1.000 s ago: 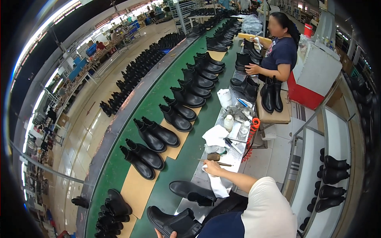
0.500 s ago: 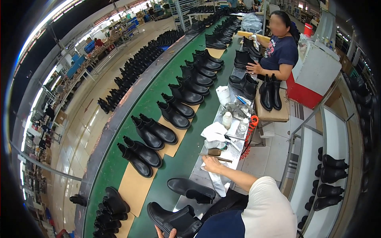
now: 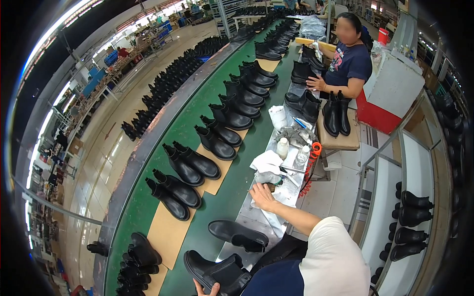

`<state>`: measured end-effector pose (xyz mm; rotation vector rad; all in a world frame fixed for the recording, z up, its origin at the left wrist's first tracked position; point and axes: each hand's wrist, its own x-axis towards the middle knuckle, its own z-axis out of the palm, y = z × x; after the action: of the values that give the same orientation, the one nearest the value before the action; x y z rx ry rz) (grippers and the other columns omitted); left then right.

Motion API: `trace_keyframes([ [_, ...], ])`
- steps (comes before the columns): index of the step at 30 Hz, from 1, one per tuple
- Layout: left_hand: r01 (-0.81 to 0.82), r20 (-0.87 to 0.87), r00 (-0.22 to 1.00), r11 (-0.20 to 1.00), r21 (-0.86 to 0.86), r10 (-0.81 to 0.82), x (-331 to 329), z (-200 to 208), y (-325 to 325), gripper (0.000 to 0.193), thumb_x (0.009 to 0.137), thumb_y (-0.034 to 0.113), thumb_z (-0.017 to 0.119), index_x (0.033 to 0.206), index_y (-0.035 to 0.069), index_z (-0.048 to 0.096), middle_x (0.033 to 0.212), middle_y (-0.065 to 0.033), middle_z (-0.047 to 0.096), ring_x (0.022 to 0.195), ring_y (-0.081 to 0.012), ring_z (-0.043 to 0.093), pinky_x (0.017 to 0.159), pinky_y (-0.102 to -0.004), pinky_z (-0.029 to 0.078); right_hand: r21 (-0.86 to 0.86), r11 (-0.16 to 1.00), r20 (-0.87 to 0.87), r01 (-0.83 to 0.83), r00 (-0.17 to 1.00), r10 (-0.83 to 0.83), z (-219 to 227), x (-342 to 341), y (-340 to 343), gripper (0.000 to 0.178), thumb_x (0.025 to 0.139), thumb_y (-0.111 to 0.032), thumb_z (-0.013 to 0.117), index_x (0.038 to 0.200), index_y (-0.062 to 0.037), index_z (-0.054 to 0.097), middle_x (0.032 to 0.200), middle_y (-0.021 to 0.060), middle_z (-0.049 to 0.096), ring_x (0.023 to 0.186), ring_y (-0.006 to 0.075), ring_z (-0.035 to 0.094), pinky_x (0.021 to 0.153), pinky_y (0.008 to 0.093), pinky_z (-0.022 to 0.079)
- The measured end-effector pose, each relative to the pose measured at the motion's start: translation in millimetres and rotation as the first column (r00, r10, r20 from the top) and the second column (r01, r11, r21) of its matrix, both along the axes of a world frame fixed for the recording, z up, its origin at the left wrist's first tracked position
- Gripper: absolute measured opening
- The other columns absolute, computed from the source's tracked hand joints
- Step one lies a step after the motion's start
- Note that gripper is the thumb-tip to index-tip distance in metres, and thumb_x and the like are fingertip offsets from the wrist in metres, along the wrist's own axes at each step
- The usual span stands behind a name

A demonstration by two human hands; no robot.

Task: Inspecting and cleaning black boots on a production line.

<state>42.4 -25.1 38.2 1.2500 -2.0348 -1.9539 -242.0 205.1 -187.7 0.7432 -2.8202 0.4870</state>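
Evidently, the left hand (image 3: 214, 290), fingers curled, held a black boot (image 3: 215, 271) before the torso (image 3: 276, 280); slackening could have dropped it. The right hand (image 3: 263, 197) spread half-open near grey cloth (image 3: 267, 178), grip indiscernible.

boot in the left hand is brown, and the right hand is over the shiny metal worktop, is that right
Not quite: the boot in the left hand is black, not brown, as the head view shows. The right hand is indeed over the shiny metal worktop.
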Motion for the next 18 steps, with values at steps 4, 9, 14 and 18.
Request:
trace_keyframes([
  [4,0.002,-0.014,1.0,1.0,0.005,-0.002,-2.1,-3.9,-0.3,0.086,0.073,0.006,0.074,0.141,-0.003,0.023,0.127,-0.0183,0.048,0.111,-0.0238,0.049,0.099,-0.0322,0.036,-0.027,0.991,0.184,0.129,0.975,-0.122,-3.6,-7.5,7.6,0.032,0.072,-0.009,0.062,0.1,0.0006,0.051,0.099,0.0208,0.05,0.093,0.0399,0.058,0.072,0.0498,0.05],
  [9,0.005,0.028,1.0,0.996,-0.093,-0.002,-13.3,10.2,7.5,0.086,0.071,0.012,0.076,0.14,-0.002,0.027,0.129,-0.0201,0.047,0.113,-0.0258,0.048,0.101,-0.032,0.035,-0.076,0.986,0.491,0.148,0.866,-0.092,-6.9,-5.5,10.1,0.052,0.066,-0.014,0.066,0.112,-0.0007,0.046,0.105,0.0247,0.044,0.091,0.0425,0.057,0.073,0.052,0.049],
  [14,-0.054,0.052,0.997,0.99,-0.131,0.061,-8.2,21.1,3.7,0.086,0.068,0.017,0.078,0.139,0.0,0.033,0.133,-0.0222,0.044,0.118,-0.0268,0.043,0.104,-0.0322,0.03,-0.239,0.971,0.066,0.015,0.998,0.001,30.6,29.6,-2.5,0.047,0.067,-0.014,0.062,0.111,-0.0043,0.05,0.108,0.0195,0.045,0.101,0.0374,0.047,0.078,0.0454,0.045],
  [18,0.297,0.076,0.955,0.917,-0.267,-0.288,30.9,-48.2,-56.0,0.086,0.07,0.027,0.078,0.138,0.001,0.033,0.144,-0.0245,0.024,0.13,-0.0337,0.031,0.109,-0.0367,0.024,-0.5,0.861,0.612,0.098,0.743,0.271,21.9,58.2,-28.6,0.043,0.085,-0.035,0.053,0.112,-0.0021,0.054,0.102,0.0244,0.056,0.103,0.0351,0.053,0.085,0.0417,0.043],
])
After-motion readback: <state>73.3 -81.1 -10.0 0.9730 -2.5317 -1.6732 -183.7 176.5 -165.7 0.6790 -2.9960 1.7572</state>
